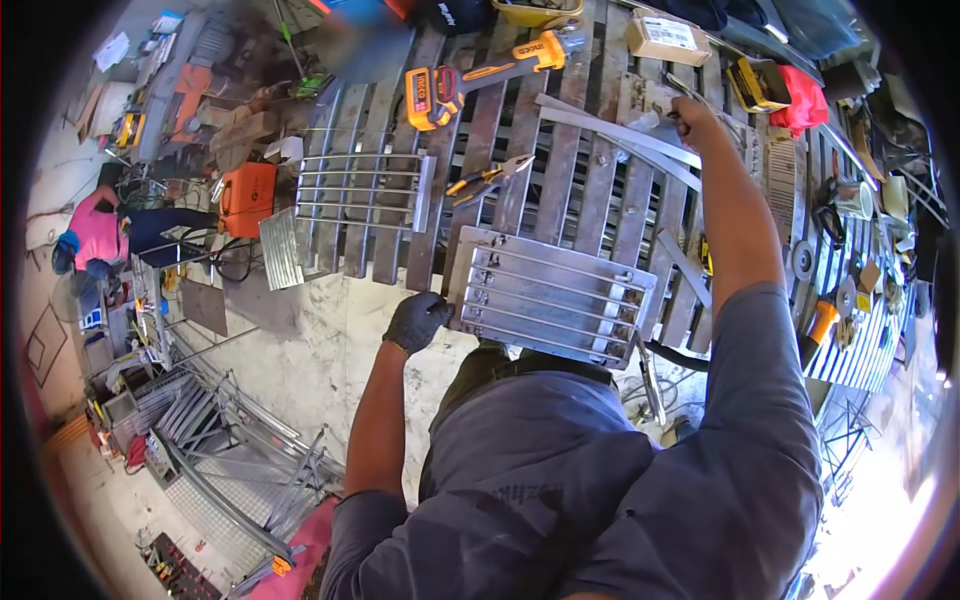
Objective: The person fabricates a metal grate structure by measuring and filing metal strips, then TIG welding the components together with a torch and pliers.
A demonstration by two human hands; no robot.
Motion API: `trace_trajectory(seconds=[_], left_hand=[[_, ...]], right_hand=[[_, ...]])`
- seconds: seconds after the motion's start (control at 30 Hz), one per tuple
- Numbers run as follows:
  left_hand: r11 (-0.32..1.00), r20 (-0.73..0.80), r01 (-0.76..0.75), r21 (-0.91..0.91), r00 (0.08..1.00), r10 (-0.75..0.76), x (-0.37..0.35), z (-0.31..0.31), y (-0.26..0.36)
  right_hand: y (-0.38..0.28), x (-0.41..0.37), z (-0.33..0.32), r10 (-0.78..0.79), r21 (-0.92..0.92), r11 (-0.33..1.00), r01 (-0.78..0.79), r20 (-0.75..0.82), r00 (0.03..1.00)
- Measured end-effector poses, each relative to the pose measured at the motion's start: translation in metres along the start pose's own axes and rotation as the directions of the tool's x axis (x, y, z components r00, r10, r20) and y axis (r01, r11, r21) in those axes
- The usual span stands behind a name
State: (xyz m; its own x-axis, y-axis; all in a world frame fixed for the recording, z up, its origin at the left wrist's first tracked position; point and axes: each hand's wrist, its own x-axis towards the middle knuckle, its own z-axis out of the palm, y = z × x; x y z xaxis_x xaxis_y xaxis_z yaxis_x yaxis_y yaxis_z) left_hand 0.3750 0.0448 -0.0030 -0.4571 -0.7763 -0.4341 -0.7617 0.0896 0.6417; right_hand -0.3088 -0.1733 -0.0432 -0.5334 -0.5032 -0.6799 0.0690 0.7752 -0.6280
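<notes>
A cardboard box [667, 38] with a white label sits shut at the far edge of the slatted steel workbench [590, 190], so its contents cannot be seen. Beside it to the right, a yellow case [757, 85] lies against a red cloth [803, 100]. A metal cup [856, 198] stands on the right end of the bench; what is in it cannot be told. An orange case [247, 197] hangs off the bench's left end.

The left hand [418, 320], in a black glove, is closed around the near left corner of a metal grille [550, 295], which lies tilted on the bench's near edge, right in front of the person's body. The left arm is bent and bare below a short grey sleeve.

The right hand [693, 112] is bare, with the arm stretched fully out across the bench. Its fingers are curled at a small metal part among 2 flat steel bars [620, 135]; whether they grip it cannot be told.

Pliers [490, 180], a yellow cordless tool [480, 75] and a second grille [365, 193] lie between the hands, further back.
</notes>
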Motion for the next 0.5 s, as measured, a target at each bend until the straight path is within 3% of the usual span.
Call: trace_trajectory(seconds=[0.1, 0.2, 0.23, 0.27, 0.3, 0.33, 0.37, 0.43, 0.47, 0.5], left_hand=[[0.998, -0.047, 0.051, -0.039, 0.997, -0.053, -0.002, 0.0, 0.009], [0.995, -0.01, -0.009, 0.1, 1.0, 0.01, -0.006, -0.009, 0.001], [0.989, 0.042, 0.013, 0.147, 0.999, -0.019, -0.009, -0.019, 0.004], [0.993, 0.013, 0.039, 0.116, 0.999, -0.04, -0.015, -0.026, 0.005], [0.995, -0.017, 0.06, 0.082, 0.998, -0.059, -0.019, -0.034, 0.005], [0.996, -0.048, 0.077, 0.049, 0.996, -0.074, -0.019, -0.042, 0.006], [0.997, -0.047, 0.067, -0.028, 0.997, -0.069, -0.021, -0.052, 0.006], [0.951, 0.007, 0.021, -0.309, 1.0, -0.02, -0.024, -0.076, 0.031], [0.898, 0.038, 0.008, -0.439, 0.999, 0.01, -0.025, -0.081, 0.039], [0.881, 0.095, -0.067, -0.469, 0.988, 0.125, -0.021, -0.08, 0.038]], right_hand=[[-0.01, -0.052, -0.015, -0.021, 0.527, 0.849, 0.016, 0.003, 1.0], [-0.007, -0.094, -0.03, -0.142, 0.535, 0.834, 0.132, -0.022, 0.99], [-0.004, -0.123, -0.032, -0.204, 0.489, 0.837, 0.246, -0.138, 0.969], [0.005, -0.139, -0.045, -0.269, 0.298, 0.898, 0.324, -0.211, 0.94], [0.021, -0.173, -0.05, -0.604, -0.417, 0.744, 0.522, -0.086, 0.792], [0.037, -0.207, -0.055, -0.848, -0.906, 0.183, 0.383, 0.051, 0.527], [0.051, -0.26, -0.043, -0.847, -0.804, 0.334, 0.492, -0.028, 0.531], [0.071, -0.381, 0.004, -0.635, -0.473, 0.712, 0.52, -0.117, 0.763], [0.08, -0.439, 0.036, -0.578, -0.486, 0.743, 0.459, -0.122, 0.807], [0.101, -0.466, 0.056, -0.451, -0.528, 0.738, 0.42, 0.077, 0.889]])
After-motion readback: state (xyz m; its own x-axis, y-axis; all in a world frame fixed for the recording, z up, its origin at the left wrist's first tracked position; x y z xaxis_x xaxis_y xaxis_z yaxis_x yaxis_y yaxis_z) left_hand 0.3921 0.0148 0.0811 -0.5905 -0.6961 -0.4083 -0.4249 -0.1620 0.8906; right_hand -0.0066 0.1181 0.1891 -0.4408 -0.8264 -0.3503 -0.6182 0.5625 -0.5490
